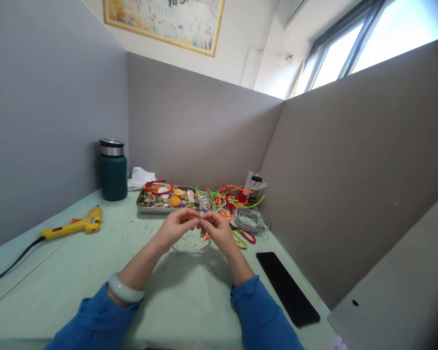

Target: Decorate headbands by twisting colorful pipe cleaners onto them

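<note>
A thin whitish hoop, which looks like bent wire, hangs just above the table below my fingers. My left hand is closed in a pinch at the top of this hoop. Fingertip to fingertip with it, my right hand pinches the same spot. A tiny greenish speck shows between the fingertips, too small to name. Just behind my hands lies a metal tray of shells and small pieces. Scissors with red and yellow handles lie close to my right hand.
A yellow glue gun and a thin stick lie at left, before a green flask. Colourful pipe cleaners, a grey wire coil and a black slab are at right. Grey partitions surround the table.
</note>
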`<act>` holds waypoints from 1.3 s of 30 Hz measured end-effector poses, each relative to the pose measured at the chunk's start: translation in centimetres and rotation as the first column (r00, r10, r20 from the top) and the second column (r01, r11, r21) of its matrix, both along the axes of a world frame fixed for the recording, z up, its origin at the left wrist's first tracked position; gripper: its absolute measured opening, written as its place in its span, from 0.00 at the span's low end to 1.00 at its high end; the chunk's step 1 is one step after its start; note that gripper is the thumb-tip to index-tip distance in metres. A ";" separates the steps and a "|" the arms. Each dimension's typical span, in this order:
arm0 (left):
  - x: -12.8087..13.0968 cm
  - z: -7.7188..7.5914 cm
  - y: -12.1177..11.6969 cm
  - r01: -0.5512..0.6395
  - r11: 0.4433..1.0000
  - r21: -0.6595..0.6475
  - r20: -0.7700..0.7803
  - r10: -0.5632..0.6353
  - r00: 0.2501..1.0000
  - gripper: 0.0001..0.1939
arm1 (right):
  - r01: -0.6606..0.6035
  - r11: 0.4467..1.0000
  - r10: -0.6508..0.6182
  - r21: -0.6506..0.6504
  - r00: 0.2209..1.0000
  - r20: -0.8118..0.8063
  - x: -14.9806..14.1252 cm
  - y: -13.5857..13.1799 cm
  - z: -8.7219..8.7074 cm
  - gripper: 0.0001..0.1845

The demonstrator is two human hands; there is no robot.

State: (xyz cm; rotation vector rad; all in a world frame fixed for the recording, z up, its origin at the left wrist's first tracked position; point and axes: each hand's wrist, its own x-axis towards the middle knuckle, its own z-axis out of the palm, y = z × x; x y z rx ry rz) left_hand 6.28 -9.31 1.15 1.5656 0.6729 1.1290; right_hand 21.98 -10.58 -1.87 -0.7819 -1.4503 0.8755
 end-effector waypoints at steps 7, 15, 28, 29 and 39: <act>0.0 -0.2 0.3 -0.037 0.999 0.035 0.016 0.036 0.999 0.10 | -0.002 1.000 0.002 -0.011 1.000 -0.015 -0.1 -0.3 0.5 0.06; 0.1 -0.6 0.7 -0.079 0.995 0.067 0.007 0.078 0.997 0.11 | 0.028 0.999 -0.022 -0.045 0.993 0.117 0.6 -0.1 0.5 0.06; 0.2 -0.9 1.2 -0.139 0.986 0.097 -0.002 0.140 0.990 0.10 | 0.177 0.917 -0.324 0.359 0.853 0.408 1.1 -0.4 0.9 0.08; 0.2 -0.9 1.2 -0.151 0.983 0.102 -0.002 0.152 0.988 0.10 | 0.187 0.908 -0.346 0.374 0.839 0.421 1.1 -0.5 0.9 0.08; 0.0 -1.3 1.4 -0.236 0.956 0.177 -0.032 0.245 0.969 0.11 | 0.192 0.805 -0.496 0.562 0.737 0.459 1.1 -1.0 1.1 0.07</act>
